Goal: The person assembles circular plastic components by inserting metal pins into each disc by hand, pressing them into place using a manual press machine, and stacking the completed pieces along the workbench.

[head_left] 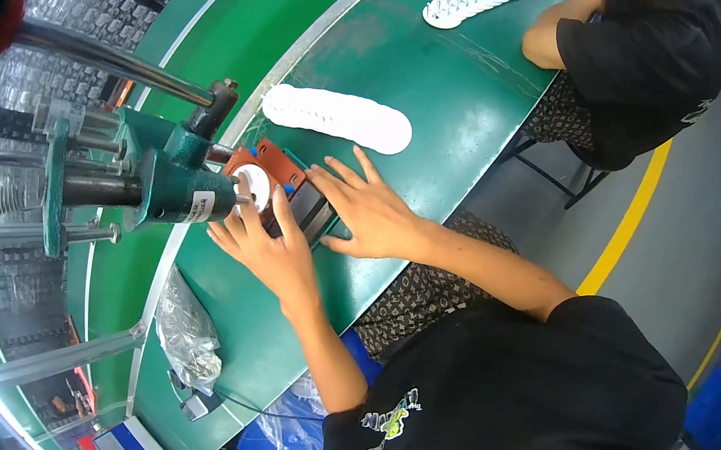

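White disc (pixel 256 180) sits in the red holder (pixel 277 161) at your left fingertips

Your left hand (pixel 272 259) is loose, its fingers spread and reaching to the disc's near edge; no grip shows. Your right hand (pixel 378 218) is also unclenched, fingertips beside the holder's right side, holding nothing visible; whether they touch it, you cannot tell from here. The green press (pixel 172 177) stands left of your hands, its head beside the disc.

Setting this disc in place looks done; whether it is pressed yet does not show. Beyond your hands, a row of white discs (pixel 337 119) overlaps along the green surface (pixel 444 96). Whether those are finished or waiting is unclear, so what is left cannot be counted.
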`<state>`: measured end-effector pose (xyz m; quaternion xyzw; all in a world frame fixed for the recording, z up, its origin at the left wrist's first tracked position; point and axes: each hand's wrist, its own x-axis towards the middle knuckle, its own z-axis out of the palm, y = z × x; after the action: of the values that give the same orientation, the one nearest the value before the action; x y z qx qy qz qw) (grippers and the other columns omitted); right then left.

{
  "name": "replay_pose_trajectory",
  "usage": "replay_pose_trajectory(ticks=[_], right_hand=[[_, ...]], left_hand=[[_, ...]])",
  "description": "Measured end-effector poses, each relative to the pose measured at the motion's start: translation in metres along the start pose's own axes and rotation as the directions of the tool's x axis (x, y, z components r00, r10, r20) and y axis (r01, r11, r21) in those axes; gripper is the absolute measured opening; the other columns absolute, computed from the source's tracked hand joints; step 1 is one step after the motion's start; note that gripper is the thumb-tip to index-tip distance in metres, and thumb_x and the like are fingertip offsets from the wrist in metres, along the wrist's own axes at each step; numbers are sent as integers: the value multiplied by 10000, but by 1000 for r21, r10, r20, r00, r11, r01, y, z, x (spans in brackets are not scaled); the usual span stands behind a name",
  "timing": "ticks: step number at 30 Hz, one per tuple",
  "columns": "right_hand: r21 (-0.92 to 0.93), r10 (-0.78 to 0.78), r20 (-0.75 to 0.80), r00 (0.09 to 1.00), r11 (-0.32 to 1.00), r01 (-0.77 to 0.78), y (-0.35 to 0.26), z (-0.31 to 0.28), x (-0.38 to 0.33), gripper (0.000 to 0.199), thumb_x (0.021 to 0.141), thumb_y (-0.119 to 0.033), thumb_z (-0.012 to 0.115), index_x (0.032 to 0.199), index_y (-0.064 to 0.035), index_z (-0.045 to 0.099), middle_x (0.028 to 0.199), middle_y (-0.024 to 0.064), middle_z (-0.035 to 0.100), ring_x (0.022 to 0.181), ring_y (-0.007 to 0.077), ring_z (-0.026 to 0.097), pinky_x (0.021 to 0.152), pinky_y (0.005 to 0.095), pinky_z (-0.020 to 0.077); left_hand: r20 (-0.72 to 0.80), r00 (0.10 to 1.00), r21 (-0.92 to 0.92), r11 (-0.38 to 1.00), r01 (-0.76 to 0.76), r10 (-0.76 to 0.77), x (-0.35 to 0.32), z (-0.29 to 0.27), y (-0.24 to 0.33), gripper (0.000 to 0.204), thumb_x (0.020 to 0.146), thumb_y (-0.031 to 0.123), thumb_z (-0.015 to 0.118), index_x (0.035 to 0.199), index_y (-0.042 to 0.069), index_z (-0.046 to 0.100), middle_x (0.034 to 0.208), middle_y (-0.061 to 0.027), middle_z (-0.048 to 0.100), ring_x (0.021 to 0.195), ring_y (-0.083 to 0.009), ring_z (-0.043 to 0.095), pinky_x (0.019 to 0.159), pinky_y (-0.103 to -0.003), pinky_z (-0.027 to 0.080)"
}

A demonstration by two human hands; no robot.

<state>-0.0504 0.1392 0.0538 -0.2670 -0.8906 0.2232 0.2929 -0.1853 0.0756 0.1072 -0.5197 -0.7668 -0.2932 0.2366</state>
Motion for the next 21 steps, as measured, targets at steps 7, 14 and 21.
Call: replay_pose_trajectory(ticks=[7,14,21], right_hand=[[-20,1,-47,999,1000,-2,1,4,-2,901,802,-506,669,1398,66,310,1427,216,407,1369,381,325,1147,587,116],[-123,-28,-53,998,992,22,2,7,0,882,840,-574,562,1394,74,336,1426,219,417,1380,374,311,1144,595,95],[-199,16,24,1000,980,-11,1,12,-4,903,850,-584,549,1413,76,300,1447,208,389,1386,362,299,1153,563,118]], left_hand=[[158,986,-245,966,88,-50,-2,-6,1,506,869,239,683,1307,27,545,1308,-248,499,1295,-416,368,1093,-507,279],[-266,892,-223,878,-425,365,-3,-71,42,264,888,58,531,1132,-35,571,1197,-201,549,1028,-356,620,972,-472,472],[-373,926,-550,791,-267,54,123,-62,94,692,889,141,619,1407,-87,222,1397,-254,345,1350,-334,344,1133,-451,263]])
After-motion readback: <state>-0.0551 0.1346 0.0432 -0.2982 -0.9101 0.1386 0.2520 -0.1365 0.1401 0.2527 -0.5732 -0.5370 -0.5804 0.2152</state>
